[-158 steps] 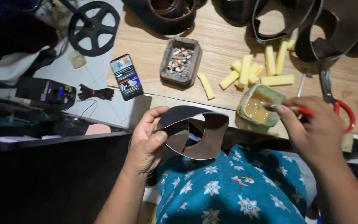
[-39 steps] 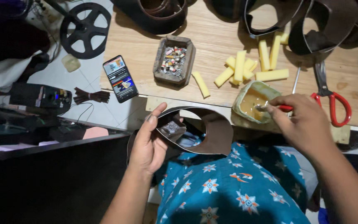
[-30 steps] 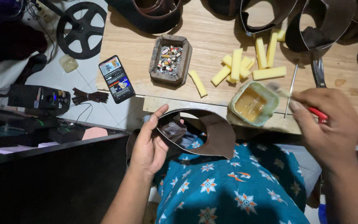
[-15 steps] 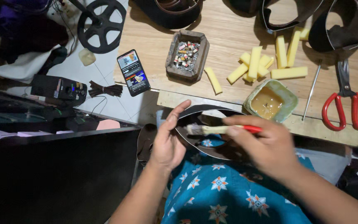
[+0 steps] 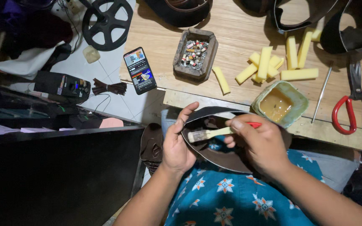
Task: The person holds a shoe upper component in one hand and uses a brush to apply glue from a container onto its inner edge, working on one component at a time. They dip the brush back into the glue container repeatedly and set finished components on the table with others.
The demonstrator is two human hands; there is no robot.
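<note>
We see a wooden table (image 5: pixel 248 25) filling the upper right of the frame, a dark counter edge across the lower left, and the person's blue patterned lap at the bottom centre.

Centre frame, over the lap, sits a curved dark leather piece (image 5: pixel 227 157). The left hand (image 5: pixel 177 146) grips its left edge, fingers wrapped around it. The right hand (image 5: pixel 260 144) is closed around a small brush (image 5: pixel 214 134) with a red handle, its pale bristles touching the inner face of the leather.

Just above the right hand, at the table edge, stands a green tub of brownish glue (image 5: pixel 279 104), open.

Right edge: red scissors (image 5: pixel 355 106) beside a thin metal rod. Upper right: yellow foam sticks (image 5: pixel 273 62) and more dark leather shapes. Upper centre: a tray of small bits (image 5: pixel 194 54). Left of it a phone (image 5: pixel 140 70) overhangs the table edge. Upper left: a black reel (image 5: pixel 105 23).

Progress, as we judge it: coating is underway on the inner face; we can't tell how much is covered. The other leather shapes on the table look untouched.
</note>
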